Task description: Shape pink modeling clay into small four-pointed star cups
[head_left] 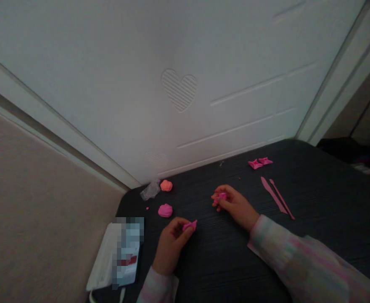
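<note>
My left hand point(172, 244) pinches a small pink piece of modelling clay point(189, 226) with a pointed end, low over the dark table. To its right, my right hand point(233, 204) holds another small pink clay piece point(220, 197) between thumb and fingers, partly hidden by them. A larger pink lump of clay point(165, 210) lies just beyond my left hand. Behind that sit an orange lump point(166, 185) and a crumpled clear plastic wrapper point(151, 190). Two pink star-like clay shapes point(260, 163) rest side by side at the back right.
A pink plastic knife point(272, 194) and a thin pink stick tool point(282, 200) lie right of my right hand. A white and blue object, partly blurred out point(122, 252), stands at the table's left edge with a white cable. The white door panel point(178, 126) borders the table's back.
</note>
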Action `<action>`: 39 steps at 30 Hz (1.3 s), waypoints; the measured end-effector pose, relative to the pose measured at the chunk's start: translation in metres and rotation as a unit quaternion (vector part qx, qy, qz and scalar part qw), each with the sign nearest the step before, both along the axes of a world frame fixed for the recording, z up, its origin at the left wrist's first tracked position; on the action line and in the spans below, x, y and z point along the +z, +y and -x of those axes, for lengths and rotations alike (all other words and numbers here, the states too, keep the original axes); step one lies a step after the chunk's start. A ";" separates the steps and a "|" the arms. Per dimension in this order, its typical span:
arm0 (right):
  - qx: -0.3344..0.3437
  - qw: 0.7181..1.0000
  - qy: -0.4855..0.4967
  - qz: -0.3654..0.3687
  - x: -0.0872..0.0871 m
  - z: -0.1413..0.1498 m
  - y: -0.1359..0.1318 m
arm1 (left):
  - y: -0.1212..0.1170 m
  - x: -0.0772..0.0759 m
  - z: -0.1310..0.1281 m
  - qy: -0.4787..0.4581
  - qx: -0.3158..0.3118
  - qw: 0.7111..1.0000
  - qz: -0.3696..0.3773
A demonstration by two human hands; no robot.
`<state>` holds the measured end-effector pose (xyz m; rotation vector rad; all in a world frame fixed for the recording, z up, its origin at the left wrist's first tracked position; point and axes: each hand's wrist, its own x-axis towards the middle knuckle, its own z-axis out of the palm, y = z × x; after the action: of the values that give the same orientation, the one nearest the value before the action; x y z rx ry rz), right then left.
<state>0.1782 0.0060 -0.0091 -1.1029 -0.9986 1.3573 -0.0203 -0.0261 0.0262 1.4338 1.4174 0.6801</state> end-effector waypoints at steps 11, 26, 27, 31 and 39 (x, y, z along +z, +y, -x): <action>0.021 0.997 -0.073 -0.025 -0.007 -0.001 -0.001 | 0.003 -0.006 0.053 0.129 0.022 0.985 -0.112; 0.011 0.999 -0.033 -0.020 -0.007 0.006 -0.007 | 0.016 -0.014 0.065 0.281 0.003 0.942 -0.184; 0.011 0.999 -0.027 -0.018 -0.008 0.006 -0.007 | 0.017 -0.013 0.067 0.281 -0.002 0.942 -0.185; 0.015 1.000 -0.010 -0.012 -0.011 0.006 -0.005 | 0.020 -0.011 0.069 0.289 -0.016 0.934 -0.208; 0.058 0.994 0.086 -0.017 -0.008 0.011 -0.012 | 0.013 0.014 0.008 0.210 0.004 0.930 -0.300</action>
<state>0.1675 -0.0060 -0.0171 -0.8975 -0.9666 1.4959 -0.0287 -0.0133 0.0398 2.1536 1.6152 0.8988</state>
